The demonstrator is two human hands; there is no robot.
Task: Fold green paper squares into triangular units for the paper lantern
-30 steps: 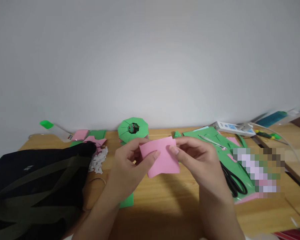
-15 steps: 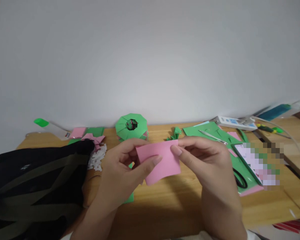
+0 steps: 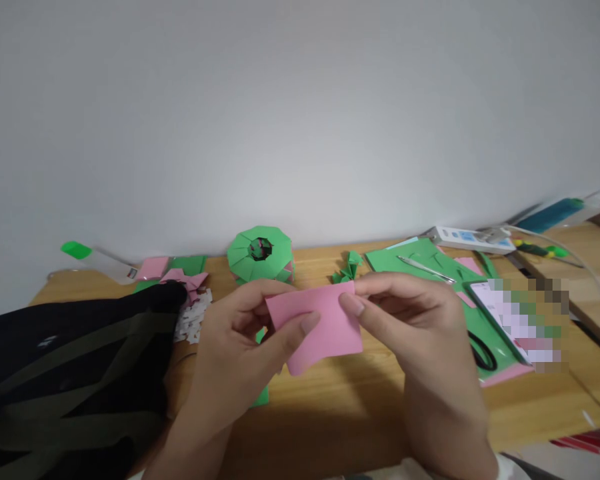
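A pink paper square [image 3: 333,327] is held up between both hands above the wooden table [image 3: 325,413]. My left hand [image 3: 253,340] pinches its left side, thumb flat across the front and fingers behind. At the upper right corner, my right hand [image 3: 410,320] grips it between thumb and fingers. The paper bends a little at its lower left. Beyond the hands stands a round green folded-paper ring [image 3: 240,257] with some pink under its rim. To its right lies a small green folded piece [image 3: 351,265]. Part of a green paper [image 3: 263,397] shows below my left hand.
A black bag [image 3: 75,373] covers the left side, beside white scraps [image 3: 194,320] and pink folded pieces [image 3: 187,281]. On the right are green sheets [image 3: 410,257], a pen [image 3: 425,268], a phone [image 3: 503,320], a black loop [image 3: 483,352] and a power strip [image 3: 473,239].
The view has shifted slightly. The pink paper's left edge has moved a little left and its front now faces the camera slightly differently; both hands keep their hold.
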